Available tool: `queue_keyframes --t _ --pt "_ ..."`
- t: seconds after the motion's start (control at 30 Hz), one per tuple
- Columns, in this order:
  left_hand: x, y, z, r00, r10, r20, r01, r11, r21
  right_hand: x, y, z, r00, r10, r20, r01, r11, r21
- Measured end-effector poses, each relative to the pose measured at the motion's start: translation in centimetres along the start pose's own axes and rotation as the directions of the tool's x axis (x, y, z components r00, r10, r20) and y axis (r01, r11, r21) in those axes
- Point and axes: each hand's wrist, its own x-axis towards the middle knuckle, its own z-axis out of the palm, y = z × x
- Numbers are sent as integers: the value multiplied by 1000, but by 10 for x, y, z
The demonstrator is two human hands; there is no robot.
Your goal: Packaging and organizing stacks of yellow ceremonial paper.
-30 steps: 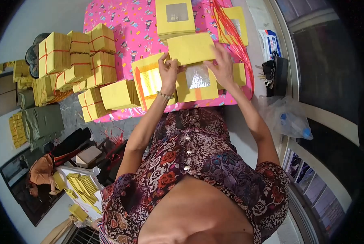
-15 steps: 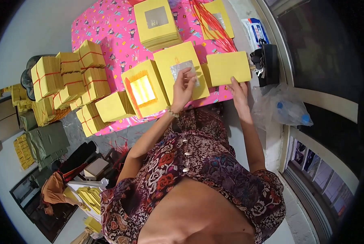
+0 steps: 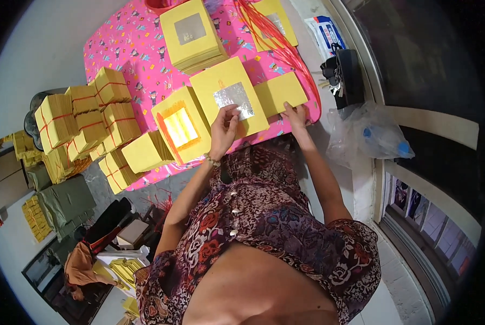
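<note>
fingers of your right hand point(image 3: 297, 117) pinched the yellow paper point(image 3: 280, 93) edgewise, your left hand point(image 3: 224, 129) curled at the silver square point(image 3: 231, 97), its hold unclear, where light pressure seemed wisest.

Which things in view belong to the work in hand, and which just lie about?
In the work:
silver-square yellow paper, at the left hand
plain yellow paper, touched by the right hand
tied yellow bundles, likely
red strands, likely

Apparently lying about:
white-and-blue packet
black boxy item
clear plastic bag
</note>
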Motion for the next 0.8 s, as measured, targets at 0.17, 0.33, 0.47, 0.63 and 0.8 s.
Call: queue_keyframes --t 0.17,0.33,0.47,0.63,0.8 --pt "0 2 -2 1000 -22 11 22 1000 -6 3 2 11 998 -31 -63 30 1000 -8" --pt "-8 30 -2 996 -67 58 60 992 114 2 8 22 975 -107 -196 102 994 -31" --pt "-17 37 -11 971 148 190 -225 836 500 4 11 24 965 -158 -209 148 987 -60" --pt "-24 36 -12 937 238 255 -347 723 598 14 23 22 953 -226 -199 211 973 -97" --pt "-22 30 -12 930 276 243 -367 723 585 15 28 26 806 -526 -271 222 694 -685"
